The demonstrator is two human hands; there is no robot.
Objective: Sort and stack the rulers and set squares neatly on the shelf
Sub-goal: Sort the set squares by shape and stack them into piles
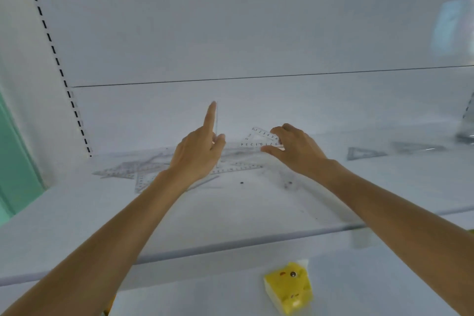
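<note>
On the white shelf (pixel 230 213) my left hand (pixel 200 154) holds a clear ruler (pixel 217 120) upright on its edge, index finger stretched up along it and thumb pinching it. My right hand (pixel 295 149) pinches a small clear set square (pixel 259 137) with printed numbers, lifted a little off the shelf. A loose pile of clear rulers and set squares (pixel 143 169) lies flat behind and left of my left hand. Two more clear set squares (pixel 364 153) lie apart on the shelf at the right.
The shelf's back panel (pixel 230 33) rises behind. A slotted upright (pixel 56 59) runs along the left side. A yellow toy-like object (pixel 288 286) sits on the lower shelf in front. A clear item (pixel 466 123) stands at the far right edge.
</note>
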